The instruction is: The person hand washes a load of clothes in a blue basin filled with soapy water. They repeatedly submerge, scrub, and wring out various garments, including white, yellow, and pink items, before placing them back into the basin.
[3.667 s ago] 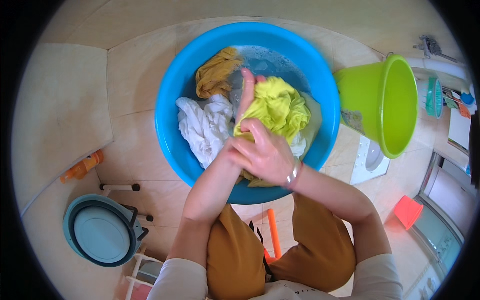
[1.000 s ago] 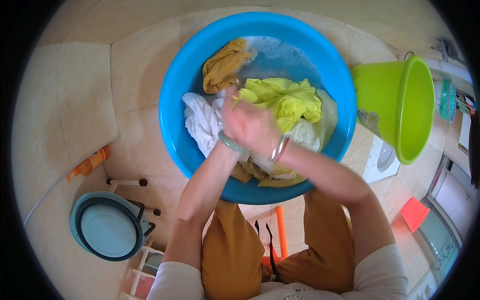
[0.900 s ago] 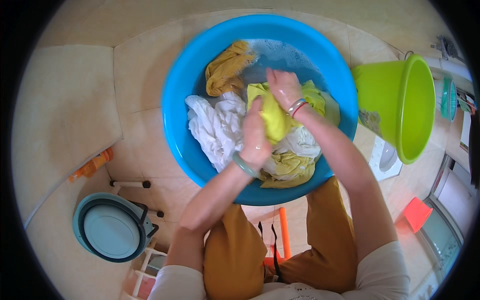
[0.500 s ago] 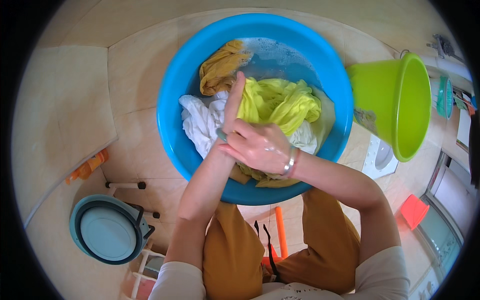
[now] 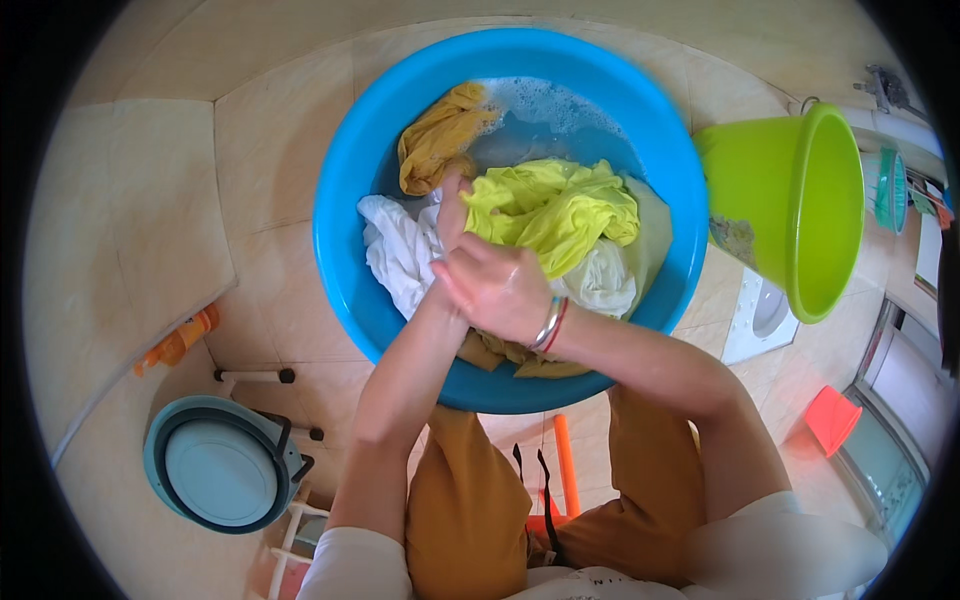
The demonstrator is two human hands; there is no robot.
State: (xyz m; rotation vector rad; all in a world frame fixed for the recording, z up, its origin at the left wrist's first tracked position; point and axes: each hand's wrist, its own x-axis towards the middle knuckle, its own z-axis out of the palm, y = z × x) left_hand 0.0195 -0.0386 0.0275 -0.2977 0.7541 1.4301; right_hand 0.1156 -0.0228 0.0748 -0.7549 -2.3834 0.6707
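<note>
A large blue basin point(image 5: 343, 290) holds sudsy water and wet clothes. My left hand point(image 5: 453, 208) is held out over it, edge-on, fingers stretched out beside a yellow-green garment point(image 5: 560, 205). Wrapped round my left wrist is my right hand point(image 5: 500, 285), its fingers closed; a bracelet and a red cord circle the right wrist. The green bangle seen earlier on my left wrist is hidden. White cloth point(image 5: 398, 245) lies left of the hands, with a brown cloth point(image 5: 435, 135) beyond it. More brownish cloth point(image 5: 550, 365) shows at the near side, below my right hand.
A lime-green bucket point(image 5: 755, 195) lies tilted against the basin's right side. Behind it is a white floor fixture point(image 5: 755, 325). At the lower left stands a grey-blue basin point(image 5: 225, 470) on a white rack. An orange bottle point(image 5: 180, 340) and a red scoop-like container point(image 5: 833, 420) are farther out.
My left hand has drawn back toward me and to the left. My right hand has shifted left, closing further round the left wrist and covering the bangle.
</note>
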